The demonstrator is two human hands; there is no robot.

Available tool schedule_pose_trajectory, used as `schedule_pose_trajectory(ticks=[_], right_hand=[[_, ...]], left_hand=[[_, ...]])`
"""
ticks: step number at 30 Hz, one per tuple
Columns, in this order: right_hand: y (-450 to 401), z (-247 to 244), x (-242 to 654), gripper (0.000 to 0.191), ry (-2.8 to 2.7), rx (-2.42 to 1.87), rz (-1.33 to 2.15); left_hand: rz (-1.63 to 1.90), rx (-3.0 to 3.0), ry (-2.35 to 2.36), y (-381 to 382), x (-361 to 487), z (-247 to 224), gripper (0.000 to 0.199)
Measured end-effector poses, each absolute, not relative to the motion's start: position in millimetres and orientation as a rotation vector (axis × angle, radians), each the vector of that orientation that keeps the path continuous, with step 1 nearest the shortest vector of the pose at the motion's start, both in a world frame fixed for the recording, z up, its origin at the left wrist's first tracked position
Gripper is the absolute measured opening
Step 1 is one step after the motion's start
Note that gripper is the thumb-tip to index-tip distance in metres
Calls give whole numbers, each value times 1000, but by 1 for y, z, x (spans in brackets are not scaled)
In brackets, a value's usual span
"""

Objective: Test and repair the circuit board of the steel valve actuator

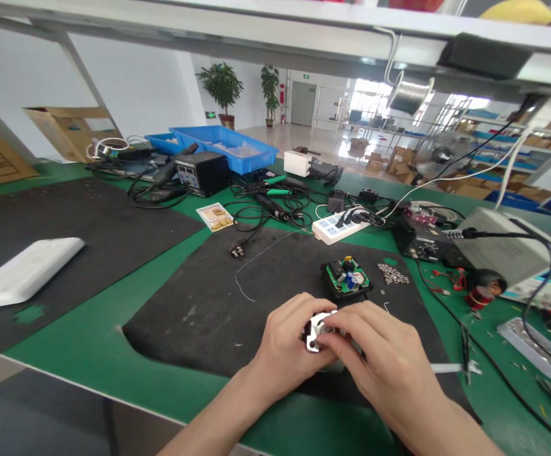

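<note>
My left hand (285,335) is wrapped round a small white and black part (313,339), near the front of the black mat. The fingertips of my right hand (380,348) pinch at the top of the same part; whether they hold a separate small piece is hidden. Just beyond my hands sits a green circuit board in a black housing (346,277), with several components standing up on it. To its right lies a pile of small metal nuts or washers (393,273). A small bent white piece (386,307) lies by my right hand.
A white power strip (341,225) with black plugs lies behind the board. At right are a soldering station (420,237), tweezers (465,354) and a white tray (536,347). A white slab (26,272) lies at left; a blue bin (223,144) stands at the back.
</note>
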State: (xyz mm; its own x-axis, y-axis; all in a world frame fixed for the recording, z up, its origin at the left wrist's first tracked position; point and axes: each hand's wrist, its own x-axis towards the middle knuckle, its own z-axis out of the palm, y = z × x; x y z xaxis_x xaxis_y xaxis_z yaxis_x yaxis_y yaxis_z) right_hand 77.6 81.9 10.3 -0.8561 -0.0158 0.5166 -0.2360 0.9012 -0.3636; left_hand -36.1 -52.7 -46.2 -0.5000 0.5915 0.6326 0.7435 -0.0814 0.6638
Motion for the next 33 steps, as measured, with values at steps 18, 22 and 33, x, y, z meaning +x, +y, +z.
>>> schedule_pose_trajectory(ticks=[18, 22, 33], right_hand=[[99, 34, 65, 13, -2820, 326, 681], [104, 34, 61, 13, -2833, 386, 755], [114, 43, 46, 5, -2894, 459, 946]], left_hand=[[-1623, -1476, -2066, -53, -36, -44, 31], [-1629, -1481, -2058, -53, -37, -43, 36], [-1627, -1500, -2061, -54, -39, -44, 23]])
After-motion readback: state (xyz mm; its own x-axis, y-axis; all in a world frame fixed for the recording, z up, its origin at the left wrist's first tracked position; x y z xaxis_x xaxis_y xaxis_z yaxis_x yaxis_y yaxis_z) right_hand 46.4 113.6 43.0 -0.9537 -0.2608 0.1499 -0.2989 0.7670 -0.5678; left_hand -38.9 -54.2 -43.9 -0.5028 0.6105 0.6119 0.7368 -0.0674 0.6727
